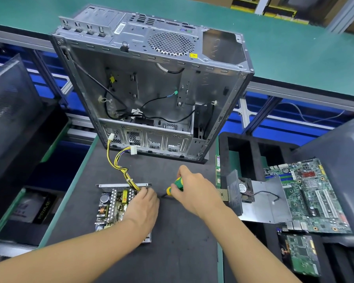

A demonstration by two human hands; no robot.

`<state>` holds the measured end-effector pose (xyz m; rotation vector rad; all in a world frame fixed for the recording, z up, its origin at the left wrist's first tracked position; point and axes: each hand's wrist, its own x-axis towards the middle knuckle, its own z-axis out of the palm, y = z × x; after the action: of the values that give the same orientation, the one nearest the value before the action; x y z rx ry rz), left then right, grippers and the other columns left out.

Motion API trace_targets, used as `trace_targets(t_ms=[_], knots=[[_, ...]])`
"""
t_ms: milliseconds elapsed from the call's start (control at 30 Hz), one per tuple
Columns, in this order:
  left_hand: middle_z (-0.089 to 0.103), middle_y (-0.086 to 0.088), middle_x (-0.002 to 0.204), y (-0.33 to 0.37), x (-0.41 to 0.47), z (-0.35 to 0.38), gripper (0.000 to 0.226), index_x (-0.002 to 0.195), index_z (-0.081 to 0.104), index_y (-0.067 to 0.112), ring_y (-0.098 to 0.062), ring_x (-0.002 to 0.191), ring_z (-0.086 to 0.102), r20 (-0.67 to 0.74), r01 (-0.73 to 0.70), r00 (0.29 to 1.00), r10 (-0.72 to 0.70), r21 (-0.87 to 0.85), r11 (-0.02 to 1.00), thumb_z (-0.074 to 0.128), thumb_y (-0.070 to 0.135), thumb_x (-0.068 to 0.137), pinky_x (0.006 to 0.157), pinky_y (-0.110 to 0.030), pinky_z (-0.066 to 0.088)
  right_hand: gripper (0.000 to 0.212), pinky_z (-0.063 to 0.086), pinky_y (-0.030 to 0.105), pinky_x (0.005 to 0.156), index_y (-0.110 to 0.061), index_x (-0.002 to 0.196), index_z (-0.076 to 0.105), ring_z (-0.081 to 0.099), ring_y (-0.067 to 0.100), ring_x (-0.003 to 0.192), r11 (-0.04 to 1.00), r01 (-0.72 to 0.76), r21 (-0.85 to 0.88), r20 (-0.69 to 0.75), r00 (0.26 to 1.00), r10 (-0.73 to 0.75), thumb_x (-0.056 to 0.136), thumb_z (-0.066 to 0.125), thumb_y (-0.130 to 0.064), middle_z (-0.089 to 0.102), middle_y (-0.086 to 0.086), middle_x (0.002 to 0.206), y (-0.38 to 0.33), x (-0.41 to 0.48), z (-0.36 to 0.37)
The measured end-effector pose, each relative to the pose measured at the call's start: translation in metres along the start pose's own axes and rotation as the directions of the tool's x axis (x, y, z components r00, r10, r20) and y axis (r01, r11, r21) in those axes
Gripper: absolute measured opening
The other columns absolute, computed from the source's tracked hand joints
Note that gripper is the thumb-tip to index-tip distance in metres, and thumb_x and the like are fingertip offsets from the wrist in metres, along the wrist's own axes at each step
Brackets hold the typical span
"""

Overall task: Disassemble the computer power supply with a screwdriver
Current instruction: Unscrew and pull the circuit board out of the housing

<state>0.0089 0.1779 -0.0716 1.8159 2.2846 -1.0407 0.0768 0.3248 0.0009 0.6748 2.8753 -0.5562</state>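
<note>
The opened power supply [112,207] lies on the dark mat, its circuit board with capacitors and coils exposed in a metal tray. A yellow and black cable bundle [119,162] runs from it toward the case. My left hand [143,209] rests on the supply's right side, fingers curled over its far right corner near the cables. My right hand [190,190] grips a green and yellow screwdriver [175,185] just right of the supply; its dark shaft points left and down at the mat beside the left hand.
An empty grey computer case [151,88] stands open behind the supply. A motherboard [307,195], a metal cover with a small fan [253,199] and another green board [300,254] lie at the right. Dark bins sit at both sides; a green conveyor runs behind.
</note>
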Motion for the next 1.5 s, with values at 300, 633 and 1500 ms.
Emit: trace_targets(t_ms=[300, 633, 1500], knots=[[0.061, 0.001, 0.094, -0.022, -0.014, -0.01, 0.021, 0.095, 0.065, 0.021, -0.022, 0.091, 0.057, -0.301, -0.155, 0.952, 0.051, -0.336, 0.929, 0.05, 0.032, 0.088, 0.085, -0.034, 0.047, 0.031, 0.035, 0.034, 0.057, -0.026, 0.089, 0.034, 0.05, 0.031, 0.068, 1.0, 0.012, -0.016, -0.031, 0.999, -0.012, 0.087, 0.052, -0.052, 0.05, -0.001, 0.075, -0.007, 0.006, -0.004], [0.054, 0.004, 0.074, -0.115, -0.078, 0.051, 0.01, 0.077, 0.057, 0.018, -0.018, 0.072, 0.053, -0.394, 0.002, 0.825, -0.404, -0.714, 0.7, 0.047, 0.022, 0.078, 0.064, -0.038, 0.052, 0.033, 0.031, 0.029, 0.049, -0.027, 0.065, 0.031, 0.048, 0.025, 0.06, 0.997, 0.073, 0.022, -0.168, 0.983, -0.068, 0.078, 0.052, -0.05, 0.05, -0.004, 0.061, -0.056, 0.024, -0.039], [0.06, -0.009, 0.119, -0.06, -0.079, 0.058, 0.02, 0.116, 0.05, 0.009, -0.028, 0.111, 0.064, 0.355, 0.579, 0.811, -0.466, -0.605, 0.547, 0.047, 0.006, 0.096, 0.081, -0.037, 0.05, 0.027, 0.047, 0.032, 0.055, -0.024, 0.077, 0.039, 0.05, 0.021, 0.065, 0.972, 0.229, 0.061, -0.322, 0.926, -0.198, 0.079, 0.053, -0.047, 0.055, -0.002, 0.058, -0.106, -0.011, -0.056]])
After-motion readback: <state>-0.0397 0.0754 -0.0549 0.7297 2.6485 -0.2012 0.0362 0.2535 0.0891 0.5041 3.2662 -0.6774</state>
